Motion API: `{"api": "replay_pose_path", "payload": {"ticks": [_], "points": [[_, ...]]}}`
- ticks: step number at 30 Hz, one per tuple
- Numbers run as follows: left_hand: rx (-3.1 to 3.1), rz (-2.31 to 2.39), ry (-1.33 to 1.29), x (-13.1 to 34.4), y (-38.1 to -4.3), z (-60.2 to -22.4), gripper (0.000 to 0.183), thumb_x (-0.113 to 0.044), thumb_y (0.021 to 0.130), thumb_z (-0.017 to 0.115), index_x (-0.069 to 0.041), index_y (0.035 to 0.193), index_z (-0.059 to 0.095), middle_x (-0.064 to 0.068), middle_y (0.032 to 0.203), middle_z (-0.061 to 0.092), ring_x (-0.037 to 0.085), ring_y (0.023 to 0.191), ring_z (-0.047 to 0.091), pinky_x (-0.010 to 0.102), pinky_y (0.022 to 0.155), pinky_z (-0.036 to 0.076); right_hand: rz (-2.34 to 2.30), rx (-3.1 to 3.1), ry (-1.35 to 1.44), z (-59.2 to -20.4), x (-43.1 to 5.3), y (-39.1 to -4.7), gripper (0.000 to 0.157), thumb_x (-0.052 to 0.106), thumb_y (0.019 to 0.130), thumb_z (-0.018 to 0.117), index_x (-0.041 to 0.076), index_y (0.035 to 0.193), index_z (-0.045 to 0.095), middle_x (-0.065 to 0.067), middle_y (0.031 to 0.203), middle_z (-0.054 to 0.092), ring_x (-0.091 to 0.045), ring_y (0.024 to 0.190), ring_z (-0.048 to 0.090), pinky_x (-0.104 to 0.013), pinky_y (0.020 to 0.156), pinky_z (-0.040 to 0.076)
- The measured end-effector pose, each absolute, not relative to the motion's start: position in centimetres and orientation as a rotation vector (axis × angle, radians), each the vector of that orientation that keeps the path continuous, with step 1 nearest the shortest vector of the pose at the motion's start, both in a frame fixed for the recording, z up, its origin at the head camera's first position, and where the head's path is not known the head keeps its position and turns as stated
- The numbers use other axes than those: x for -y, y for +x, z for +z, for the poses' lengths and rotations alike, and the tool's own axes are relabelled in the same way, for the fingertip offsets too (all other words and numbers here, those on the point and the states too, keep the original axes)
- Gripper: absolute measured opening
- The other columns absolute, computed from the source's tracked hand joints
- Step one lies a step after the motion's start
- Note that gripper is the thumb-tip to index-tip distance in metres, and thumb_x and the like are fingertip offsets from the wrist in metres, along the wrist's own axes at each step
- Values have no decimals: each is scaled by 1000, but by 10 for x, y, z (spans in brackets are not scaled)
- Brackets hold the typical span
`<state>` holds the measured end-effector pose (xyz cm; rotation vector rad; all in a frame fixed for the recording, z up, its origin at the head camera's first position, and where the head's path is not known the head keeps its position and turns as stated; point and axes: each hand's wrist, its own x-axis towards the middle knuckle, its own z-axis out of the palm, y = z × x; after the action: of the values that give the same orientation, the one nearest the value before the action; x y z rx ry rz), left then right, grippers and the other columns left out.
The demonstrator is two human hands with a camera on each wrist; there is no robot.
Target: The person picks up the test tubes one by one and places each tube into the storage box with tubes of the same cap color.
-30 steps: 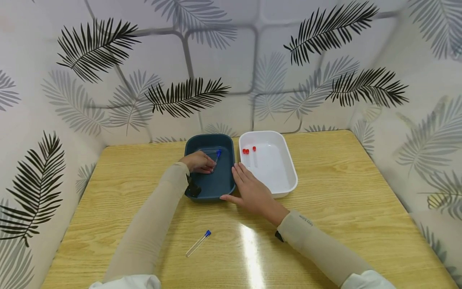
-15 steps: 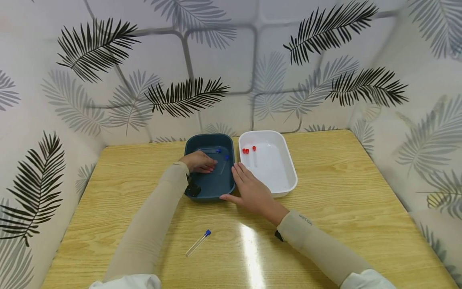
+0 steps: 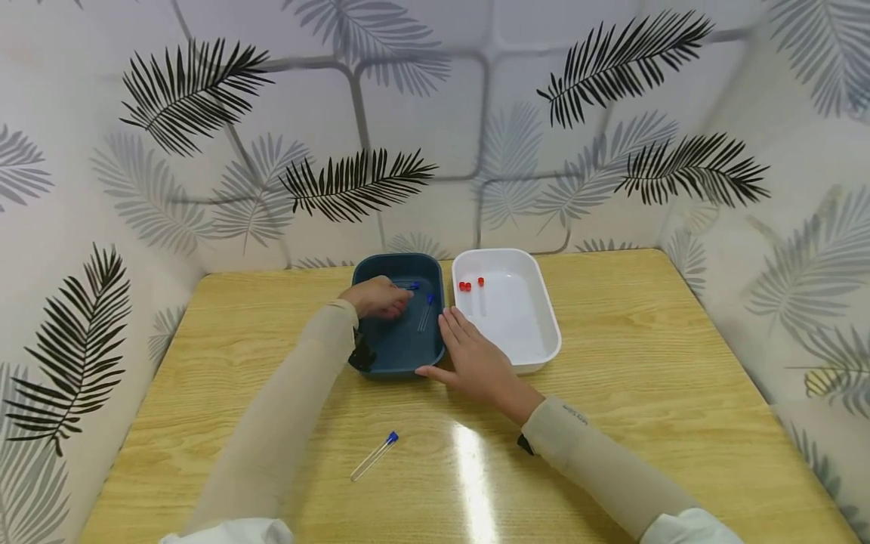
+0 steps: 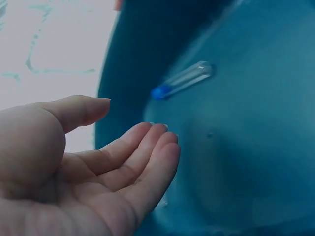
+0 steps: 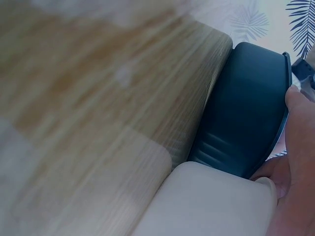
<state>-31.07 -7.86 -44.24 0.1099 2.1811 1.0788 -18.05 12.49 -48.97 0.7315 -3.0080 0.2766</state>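
Observation:
My left hand (image 3: 381,297) reaches into the dark blue bin (image 3: 401,355). Its fingers are loosely bent, the thumb stands apart from them, and nothing is between them in the left wrist view. A clear test tube with a blue cap (image 3: 430,299) lies on the bin floor right of the hand. Beyond the fingertips a second blue cap (image 3: 415,285) shows, its tube partly covered by the hand. With straight fingers, my right hand (image 3: 479,363) rests at the bin's right rim and front corner, beside the white bin (image 3: 552,332).
Inside the white bin, several red caps (image 3: 481,282) sit on clear tubes near the left wall. Another blue-capped test tube (image 3: 374,457) lies on the wooden table (image 3: 646,363) in front of the bins. A patterned wall covering (image 3: 435,121) rises behind the table.
My left hand has let go of a blue-capped test tube, which now lies farther right in the dark blue bin. The hand has moved slightly toward the far wall. My right hand stays put.

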Motion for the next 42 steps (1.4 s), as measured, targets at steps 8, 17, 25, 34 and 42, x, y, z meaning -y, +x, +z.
{"api": "replay_pose_path", "payload": {"ticks": [8, 17, 25, 34, 42], "points": [[-2236, 1173, 369, 92, -290, -415, 41, -27, 98, 47, 5, 122, 55, 22, 123, 55, 33, 113, 54, 39, 94, 44, 283, 3008, 729, -492, -124, -180, 100, 78, 81, 31, 4, 148, 20, -10, 153, 15, -19, 141, 4, -34, 111, 14], [-2323, 1185, 520, 112, -256, -389, 37, -32, 98, 47, -3, 119, 57, 13, 116, 58, 23, 105, 58, 36, 91, 46, 262, 3014, 733, -492, -125, -180, 103, 81, 79, 24, 4, 148, 18, -10, 153, 14, -20, 141, 4, -34, 111, 14], [-2363, 1121, 612, 129, -219, -382, 32, -33, 97, 49, -8, 113, 60, 7, 107, 61, 20, 94, 59, 39, 87, 47, 290, 3004, 730, -493, -125, -179, 102, 79, 80, 28, 4, 148, 19, -10, 154, 14, -21, 141, 5, -34, 111, 15], [-2295, 1092, 681, 148, -179, -389, 26, -36, 95, 51, -16, 105, 63, 0, 99, 63, 18, 91, 60, 39, 82, 49, 271, 2993, 724, -493, -125, -181, 101, 78, 81, 31, 3, 148, 19, -10, 154, 13, -20, 141, 3, -33, 111, 13], [-2297, 1057, 632, 158, -154, -408, 24, -36, 94, 53, -17, 104, 64, -3, 96, 62, 16, 88, 59, 37, 78, 49, 261, 3001, 727, -492, -124, -181, 101, 78, 81, 30, 3, 147, 19, -11, 153, 14, -20, 141, 3, -33, 111, 12]]}}
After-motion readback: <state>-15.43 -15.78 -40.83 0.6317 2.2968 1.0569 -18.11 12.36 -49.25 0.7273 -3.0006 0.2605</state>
